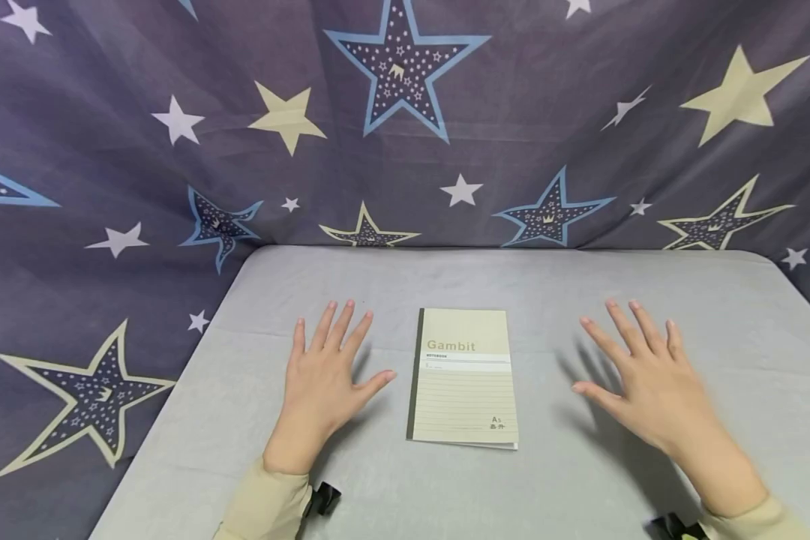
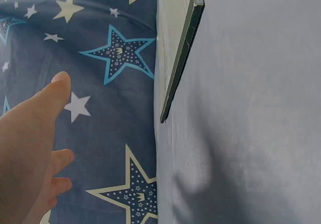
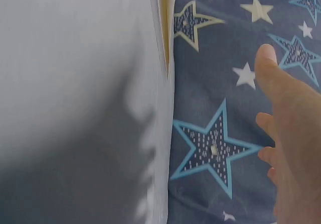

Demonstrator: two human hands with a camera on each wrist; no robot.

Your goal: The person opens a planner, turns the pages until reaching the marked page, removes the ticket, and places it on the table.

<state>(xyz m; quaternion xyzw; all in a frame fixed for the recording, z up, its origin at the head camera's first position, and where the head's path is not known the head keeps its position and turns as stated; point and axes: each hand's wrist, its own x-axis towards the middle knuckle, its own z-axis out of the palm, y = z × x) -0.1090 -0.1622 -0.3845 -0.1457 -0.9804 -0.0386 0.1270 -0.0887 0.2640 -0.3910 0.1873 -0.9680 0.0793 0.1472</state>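
Note:
A closed notebook point(image 1: 463, 397) with a cream cover and a dark spine lies flat on the light grey table, "Gambit" printed near its top. To its left is my left hand point(image 1: 327, 379), palm down with the fingers spread, holding nothing. My right hand point(image 1: 651, 382) hovers to the right, farther from the notebook, fingers also spread and a shadow beneath it. In the left wrist view the notebook's dark spine point(image 2: 183, 53) shows beyond the thumb. The right wrist view catches only a thin edge of the notebook point(image 3: 164, 25). Neither hand touches it.
The grey table point(image 1: 351, 277) has rounded far corners. Behind it and along the left hangs a dark cloth point(image 1: 243, 45) patterned with stars. Black straps point(image 1: 324, 499) sit at the wrists by the beige sleeves point(image 1: 266, 499).

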